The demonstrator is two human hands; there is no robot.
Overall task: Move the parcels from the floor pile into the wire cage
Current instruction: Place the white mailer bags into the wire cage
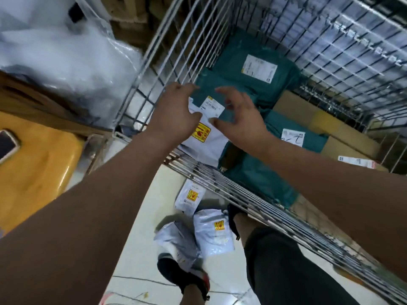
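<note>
The wire cage (248,195) fills the right and top of the view. Inside lie teal parcels (248,69), a white parcel with a yellow sticker (204,144) and cardboard boxes (308,115). Both my arms reach over the cage's near rim. My left hand (176,108) and my right hand (242,119) hover with fingers spread on either side of a small teal parcel with a white label (222,95); neither plainly grips it. On the floor by my feet lies the pile of white and grey parcels (212,232).
A yellow surface (37,168) with a phone (6,144) on it stands at the left. Clear plastic bags (66,53) are heaped at the upper left, with wooden pallets (132,20) behind. My black shoes (187,278) stand among the floor parcels.
</note>
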